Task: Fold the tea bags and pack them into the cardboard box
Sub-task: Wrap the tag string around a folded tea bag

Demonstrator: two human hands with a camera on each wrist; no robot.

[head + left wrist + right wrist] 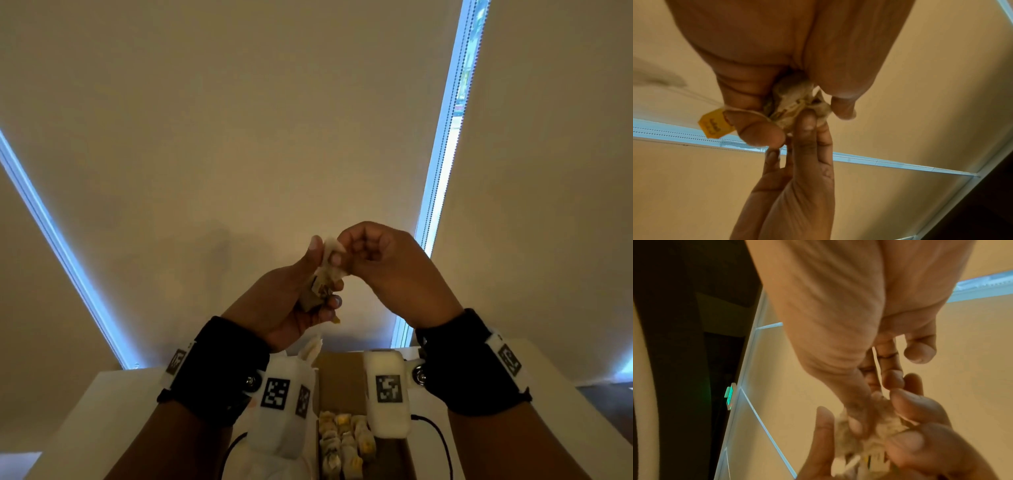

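Observation:
Both hands are raised in front of me, above the cardboard box [339, 373]. My left hand [320, 274] curls its fingers round a crumpled tea bag [330, 272]. Its yellow tag [715, 123] hangs on a string beside the left fingers. My right hand [344, 250] pinches the white upper end of the same tea bag [795, 100] from the right. In the right wrist view the right thumb presses into the tea bag [879, 423], which lies in the left palm. Several folded tea bags [346, 438] sit in rows inside the box.
The box stands on a white table [102, 394] near my body. A white paper-like piece [310, 349] sticks up at the box's left edge, under my left wrist. Cream roller blinds [274, 120] with bright window gaps fill the background.

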